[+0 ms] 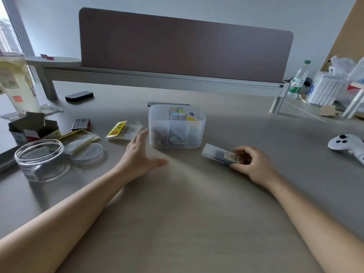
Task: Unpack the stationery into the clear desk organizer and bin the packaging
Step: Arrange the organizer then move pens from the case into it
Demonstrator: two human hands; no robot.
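Observation:
The clear desk organizer (194,133) stands mid-table with coloured sticky notes and small items in its compartments. My left hand (139,154) lies open just left of it, fingers straight, thumb spread, holding nothing. Lower right of the organizer, my right hand (250,162) grips a small translucent plastic packet (216,153) with dark contents and a printed label, lying on the table. A yellow-headed empty bag (124,131) lies left of the organizer. Another flat clear bag with yellow trim (82,140) and opened cardboard boxes (33,127) lie further left.
A round clear jar (39,158) and its lid (87,153) sit at the left. A black eraser block (78,96) lies farther back. A white game controller (346,144) is at the right edge, a water bottle (297,81) and clutter behind. A partition screen (185,44) spans the back.

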